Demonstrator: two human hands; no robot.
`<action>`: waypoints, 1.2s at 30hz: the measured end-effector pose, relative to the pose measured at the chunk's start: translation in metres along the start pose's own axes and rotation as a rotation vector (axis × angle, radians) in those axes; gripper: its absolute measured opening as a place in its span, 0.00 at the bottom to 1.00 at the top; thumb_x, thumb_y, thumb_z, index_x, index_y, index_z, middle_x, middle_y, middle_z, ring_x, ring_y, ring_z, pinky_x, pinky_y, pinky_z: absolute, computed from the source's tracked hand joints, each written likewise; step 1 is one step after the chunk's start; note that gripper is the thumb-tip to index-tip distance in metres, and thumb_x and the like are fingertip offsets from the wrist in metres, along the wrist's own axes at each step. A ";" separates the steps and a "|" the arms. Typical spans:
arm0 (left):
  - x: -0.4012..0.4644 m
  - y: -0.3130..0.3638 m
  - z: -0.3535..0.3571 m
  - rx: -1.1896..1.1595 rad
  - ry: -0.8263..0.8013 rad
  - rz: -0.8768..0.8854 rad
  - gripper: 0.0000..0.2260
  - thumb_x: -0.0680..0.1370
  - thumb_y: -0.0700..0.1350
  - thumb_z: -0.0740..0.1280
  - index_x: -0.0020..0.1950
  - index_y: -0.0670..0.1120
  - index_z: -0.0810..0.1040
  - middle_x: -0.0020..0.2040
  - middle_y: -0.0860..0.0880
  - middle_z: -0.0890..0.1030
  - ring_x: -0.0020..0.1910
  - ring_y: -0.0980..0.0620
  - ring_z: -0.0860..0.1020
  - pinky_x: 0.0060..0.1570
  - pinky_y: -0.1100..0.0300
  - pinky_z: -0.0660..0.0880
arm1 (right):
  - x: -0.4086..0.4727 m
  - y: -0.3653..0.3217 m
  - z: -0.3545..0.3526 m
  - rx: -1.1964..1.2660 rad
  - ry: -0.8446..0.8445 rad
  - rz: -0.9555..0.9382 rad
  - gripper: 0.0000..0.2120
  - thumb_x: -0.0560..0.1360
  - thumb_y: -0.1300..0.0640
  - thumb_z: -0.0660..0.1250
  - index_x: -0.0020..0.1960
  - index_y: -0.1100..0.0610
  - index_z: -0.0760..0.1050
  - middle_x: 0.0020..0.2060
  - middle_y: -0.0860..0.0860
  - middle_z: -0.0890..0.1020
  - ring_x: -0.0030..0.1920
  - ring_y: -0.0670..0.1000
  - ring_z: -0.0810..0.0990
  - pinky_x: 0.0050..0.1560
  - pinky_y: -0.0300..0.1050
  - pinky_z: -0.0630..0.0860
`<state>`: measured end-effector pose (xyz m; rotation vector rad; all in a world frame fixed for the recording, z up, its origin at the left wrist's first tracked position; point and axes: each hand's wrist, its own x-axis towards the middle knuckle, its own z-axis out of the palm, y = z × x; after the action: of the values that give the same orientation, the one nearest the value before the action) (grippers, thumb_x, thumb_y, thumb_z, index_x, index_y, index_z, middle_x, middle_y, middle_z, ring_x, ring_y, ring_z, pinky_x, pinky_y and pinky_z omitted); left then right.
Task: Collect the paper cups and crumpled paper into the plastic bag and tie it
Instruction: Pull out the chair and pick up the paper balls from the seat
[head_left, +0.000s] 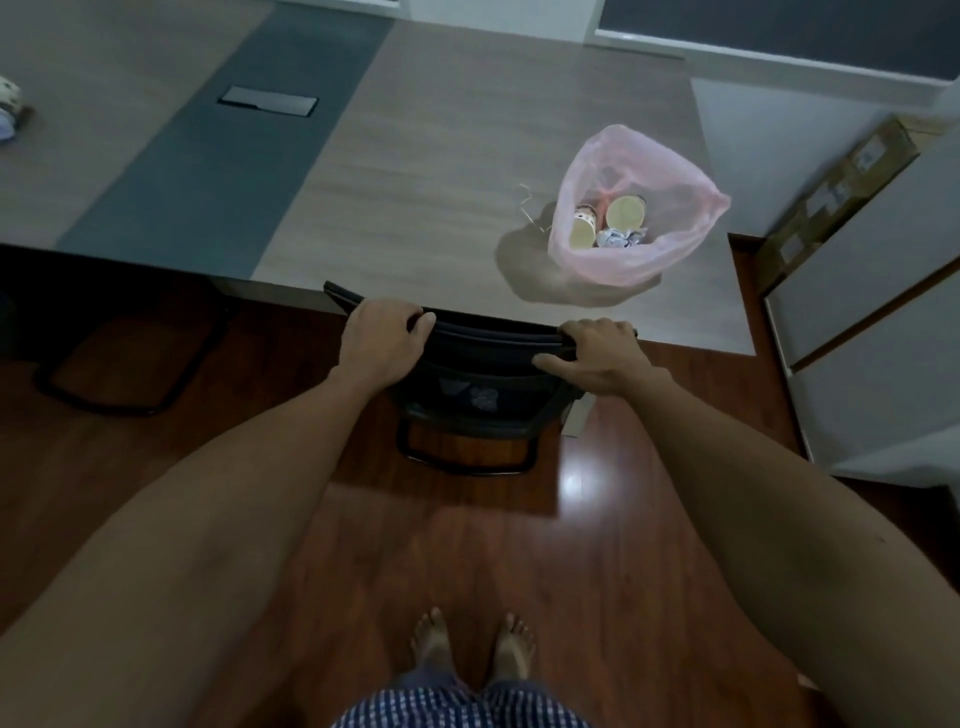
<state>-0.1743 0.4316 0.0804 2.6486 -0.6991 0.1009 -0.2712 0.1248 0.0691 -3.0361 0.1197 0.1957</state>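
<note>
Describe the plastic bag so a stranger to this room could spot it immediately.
Start at the long wood-grain table and go to its near right corner. The pink plastic bag stands there, mouth open. It alone is translucent, and paper cups and crumpled paper show inside.

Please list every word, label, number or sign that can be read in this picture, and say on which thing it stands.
No text can be read.
Cardboard box by the wall: labels are there, too blurred to read.
Paper cups in the plastic bag: a printed pattern, no legible words.
Cup at the table's far left: pattern only, blurred.
</note>
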 end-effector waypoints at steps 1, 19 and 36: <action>-0.003 0.004 0.003 0.004 0.053 -0.045 0.21 0.84 0.56 0.58 0.53 0.43 0.84 0.48 0.44 0.84 0.49 0.44 0.80 0.55 0.48 0.76 | 0.000 0.000 0.001 -0.020 0.002 -0.011 0.29 0.75 0.28 0.56 0.56 0.52 0.76 0.50 0.52 0.81 0.52 0.59 0.77 0.58 0.57 0.68; -0.009 0.013 0.021 -0.878 0.293 -0.844 0.09 0.82 0.45 0.62 0.62 0.52 0.74 0.49 0.50 0.76 0.45 0.49 0.82 0.40 0.53 0.84 | -0.014 -0.036 0.013 0.030 0.014 -0.151 0.07 0.81 0.52 0.65 0.54 0.56 0.73 0.53 0.56 0.81 0.53 0.62 0.77 0.48 0.53 0.60; -0.016 -0.127 -0.030 -0.694 0.518 -0.993 0.17 0.86 0.42 0.52 0.68 0.54 0.75 0.66 0.49 0.76 0.60 0.50 0.76 0.58 0.62 0.73 | -0.007 -0.214 0.005 0.525 -0.427 -0.544 0.26 0.78 0.50 0.72 0.73 0.58 0.74 0.57 0.51 0.85 0.51 0.42 0.83 0.45 0.35 0.77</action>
<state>-0.1259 0.5517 0.0598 1.8813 0.6548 0.1998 -0.2602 0.3378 0.0850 -2.3323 -0.5796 0.6338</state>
